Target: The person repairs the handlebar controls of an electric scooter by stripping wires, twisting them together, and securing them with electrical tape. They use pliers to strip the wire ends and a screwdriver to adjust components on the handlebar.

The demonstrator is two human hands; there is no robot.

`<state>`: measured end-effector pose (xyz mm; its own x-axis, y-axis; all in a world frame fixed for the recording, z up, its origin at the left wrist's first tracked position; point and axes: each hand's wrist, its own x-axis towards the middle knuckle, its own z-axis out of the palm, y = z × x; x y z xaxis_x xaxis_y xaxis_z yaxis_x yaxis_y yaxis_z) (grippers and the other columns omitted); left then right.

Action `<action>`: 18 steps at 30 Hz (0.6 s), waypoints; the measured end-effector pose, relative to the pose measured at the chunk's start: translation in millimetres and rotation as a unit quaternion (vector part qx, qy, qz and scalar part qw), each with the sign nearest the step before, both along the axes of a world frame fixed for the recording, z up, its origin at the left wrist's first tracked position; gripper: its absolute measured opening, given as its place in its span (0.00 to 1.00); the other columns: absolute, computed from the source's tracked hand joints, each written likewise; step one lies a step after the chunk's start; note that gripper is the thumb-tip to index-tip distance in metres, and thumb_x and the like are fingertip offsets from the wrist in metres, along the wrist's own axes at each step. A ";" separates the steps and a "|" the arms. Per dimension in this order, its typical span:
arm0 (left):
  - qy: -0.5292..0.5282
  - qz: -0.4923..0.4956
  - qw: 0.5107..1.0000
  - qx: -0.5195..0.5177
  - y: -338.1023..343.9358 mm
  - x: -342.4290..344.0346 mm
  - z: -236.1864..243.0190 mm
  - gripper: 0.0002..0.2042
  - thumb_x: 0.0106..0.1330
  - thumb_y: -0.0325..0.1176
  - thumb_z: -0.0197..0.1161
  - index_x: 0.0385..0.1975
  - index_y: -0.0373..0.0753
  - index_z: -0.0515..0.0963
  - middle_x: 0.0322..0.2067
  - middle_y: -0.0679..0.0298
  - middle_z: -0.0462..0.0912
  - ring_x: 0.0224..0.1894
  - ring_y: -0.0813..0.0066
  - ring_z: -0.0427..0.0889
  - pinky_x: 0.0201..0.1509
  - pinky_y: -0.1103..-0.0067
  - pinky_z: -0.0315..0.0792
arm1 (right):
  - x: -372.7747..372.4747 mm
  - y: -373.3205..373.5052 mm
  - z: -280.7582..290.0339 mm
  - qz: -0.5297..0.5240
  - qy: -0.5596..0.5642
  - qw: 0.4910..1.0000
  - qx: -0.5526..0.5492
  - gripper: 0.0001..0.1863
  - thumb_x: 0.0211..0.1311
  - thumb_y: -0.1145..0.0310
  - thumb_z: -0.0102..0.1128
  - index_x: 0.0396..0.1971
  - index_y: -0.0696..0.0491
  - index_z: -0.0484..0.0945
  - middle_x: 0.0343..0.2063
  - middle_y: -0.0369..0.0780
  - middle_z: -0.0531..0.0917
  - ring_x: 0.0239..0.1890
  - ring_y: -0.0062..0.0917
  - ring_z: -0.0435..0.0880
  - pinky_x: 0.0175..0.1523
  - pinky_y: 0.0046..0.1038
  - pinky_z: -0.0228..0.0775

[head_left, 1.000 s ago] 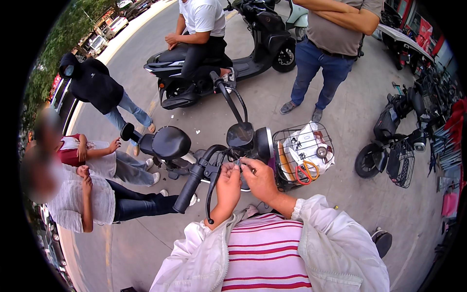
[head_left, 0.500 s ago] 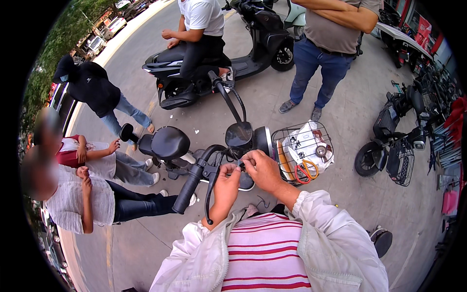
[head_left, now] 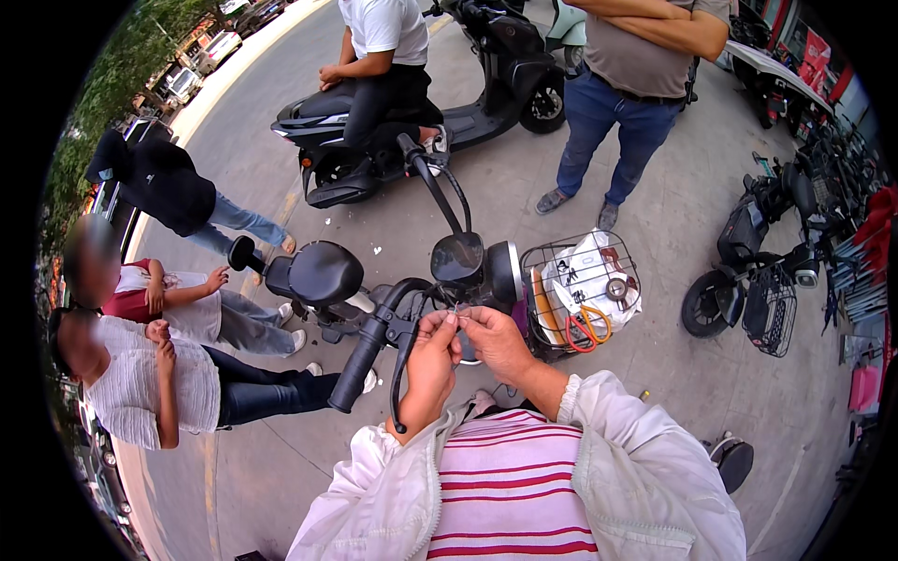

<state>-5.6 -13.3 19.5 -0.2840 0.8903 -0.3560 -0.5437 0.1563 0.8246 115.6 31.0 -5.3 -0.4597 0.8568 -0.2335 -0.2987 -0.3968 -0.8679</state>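
Observation:
Both hands meet fingertip to fingertip behind the handlebar of a small electric scooter. My left hand (head_left: 432,360) is closed in a pinch beside the black brake lever (head_left: 404,374) and the rubber grip (head_left: 360,360). My right hand (head_left: 500,344) pinches from the other side, left of the wire basket (head_left: 580,245). Between the fingertips a thin wire (head_left: 456,308) shows as fine strands; most of it is hidden by the fingers. Just beyond them sits the dark round-edged display (head_left: 457,258), with the headlight (head_left: 510,271) at its right.
In the basket lie scissors with orange-and-red handles (head_left: 587,327), a white plastic bag (head_left: 599,266) and a roll of tape (head_left: 617,288). Several people stand at the left and ahead; one sits on a black scooter (head_left: 374,122). Another small scooter (head_left: 748,262) stands at the right.
My hands have come closer together and turned, with fingertips now touching or nearly so. A dark piece seen between the fingers earlier no longer shows. The dark-clothed person at left bends further over.

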 end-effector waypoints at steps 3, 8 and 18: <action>0.006 0.020 1.000 0.002 0.5 3.3 0.1 0.03 0.71 0.30 0.61 0.40 0.39 0.76 0.25 0.70 0.78 0.20 0.87 0.71 0.19 0.88 0.62 | -0.6 -7.7 4.5 -0.004 0.077 0.989 -0.127 0.09 0.71 0.65 0.58 0.43 0.54 0.81 0.23 0.28 0.76 0.20 0.08 0.67 0.23 0.15 0.58; 0.024 0.031 0.999 0.001 3.6 6.5 -1.2 0.04 0.71 0.30 0.62 0.40 0.38 0.77 0.23 0.70 0.77 0.19 0.87 0.70 0.19 0.88 0.62 | -4.8 -11.0 17.9 -0.036 0.099 0.981 -0.164 0.10 0.70 0.64 0.58 0.43 0.52 0.81 0.21 0.26 0.74 0.15 0.05 0.60 0.18 0.14 0.47; 0.059 0.046 0.997 -0.003 7.9 13.1 1.0 0.05 0.72 0.31 0.61 0.38 0.38 0.75 0.24 0.70 0.78 0.16 0.87 0.68 0.17 0.87 0.61 | -2.8 -12.2 18.9 -0.056 0.069 0.986 -0.139 0.10 0.69 0.65 0.60 0.41 0.54 0.83 0.21 0.27 0.76 0.16 0.08 0.62 0.20 0.17 0.53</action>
<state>7.4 -5.4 20.5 -0.4051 0.8562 -0.3208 -0.4559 0.1150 0.8826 112.8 18.8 13.6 -0.4090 0.8161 -0.4082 -0.4627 -0.5711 -0.6781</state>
